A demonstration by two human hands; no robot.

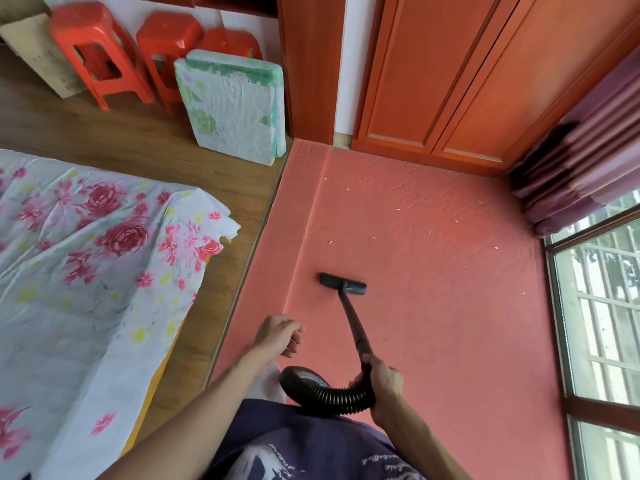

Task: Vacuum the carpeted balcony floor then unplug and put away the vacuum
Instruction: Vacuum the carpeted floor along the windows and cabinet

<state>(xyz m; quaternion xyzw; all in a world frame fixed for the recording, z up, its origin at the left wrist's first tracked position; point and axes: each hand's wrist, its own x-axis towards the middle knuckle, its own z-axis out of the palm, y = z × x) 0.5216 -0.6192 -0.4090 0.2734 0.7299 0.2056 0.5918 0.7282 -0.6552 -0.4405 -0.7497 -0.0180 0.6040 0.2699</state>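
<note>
While the right hand (382,382) curls its fingers (367,360) tight round the black vacuum wand (353,323), the left hand (278,334) hangs loose, holding nothing. Its brush head (343,284) sits on the pink carpet (450,306), near the wood floor's edge (256,237); open carpet lies ahead.

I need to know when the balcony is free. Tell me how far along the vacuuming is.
Early to midway. The near carpet looks free of bits. In hand: the right hand grips the wand, and the floor head rests on the carpet; the left hand holds nothing. Left: white specks beyond the head, then unplugging and storing.
</note>
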